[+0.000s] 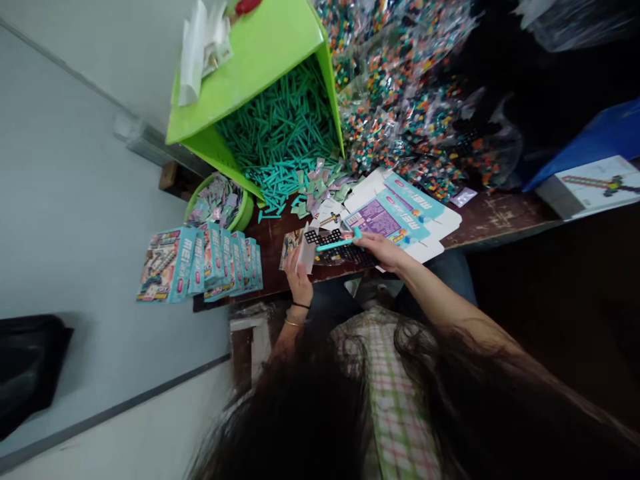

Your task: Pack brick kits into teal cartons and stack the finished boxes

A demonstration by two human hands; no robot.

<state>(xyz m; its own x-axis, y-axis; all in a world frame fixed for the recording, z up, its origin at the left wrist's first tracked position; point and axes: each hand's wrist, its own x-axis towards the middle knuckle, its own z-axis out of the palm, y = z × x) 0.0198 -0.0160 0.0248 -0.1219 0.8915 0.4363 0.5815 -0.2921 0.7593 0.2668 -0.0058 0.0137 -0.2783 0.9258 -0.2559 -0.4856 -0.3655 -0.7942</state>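
My left hand (299,277) grips a small white packet (306,255) at the near edge of the brown table (490,217). My right hand (383,250) holds a teal stick (339,243) over a black grid plate (333,245) that lies between the two hands. Flat teal-and-purple printed box blanks (400,217) lie just beyond my right hand. A heap of teal sticks (283,133) spills from a green bin (250,73) towards small loose leaflets (320,190).
A row of finished teal boxes (200,263) stands at the table's left end, next to a green bowl (223,203) of small packets. Clear bags of coloured bricks (415,93) pile up at the back. A white box (590,183) and a blue bin (600,137) sit at right.
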